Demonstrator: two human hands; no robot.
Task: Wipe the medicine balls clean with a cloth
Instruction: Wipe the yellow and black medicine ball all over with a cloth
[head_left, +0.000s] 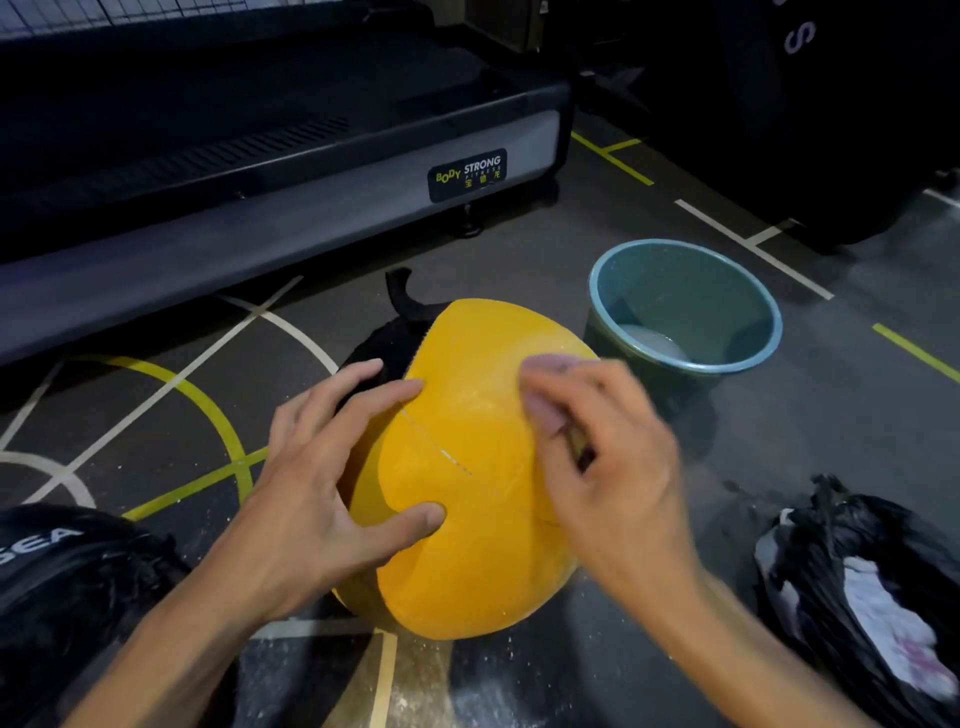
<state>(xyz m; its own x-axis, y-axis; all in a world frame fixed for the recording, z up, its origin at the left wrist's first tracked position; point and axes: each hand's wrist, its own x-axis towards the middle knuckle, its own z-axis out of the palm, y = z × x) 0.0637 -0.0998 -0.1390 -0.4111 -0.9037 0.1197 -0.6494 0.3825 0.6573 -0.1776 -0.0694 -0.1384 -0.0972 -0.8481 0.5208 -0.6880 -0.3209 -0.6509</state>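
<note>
- Right now the yellow medicine ball (467, 467) sits on the dark floor (779, 415), right between my hands.
- My left hand (322, 488) lies on it, fingers spread wide.
- My right hand (618, 457) pinches a small pinkish cloth (545, 384) — blurry — against the ball.
- Just behind stands a green bucket (685, 306); a black bag (862, 587) lies to the right.

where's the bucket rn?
Head view, upper right: the teal bucket stands on the floor just behind and right of the yellow medicine ball, beyond the right hand.
</note>
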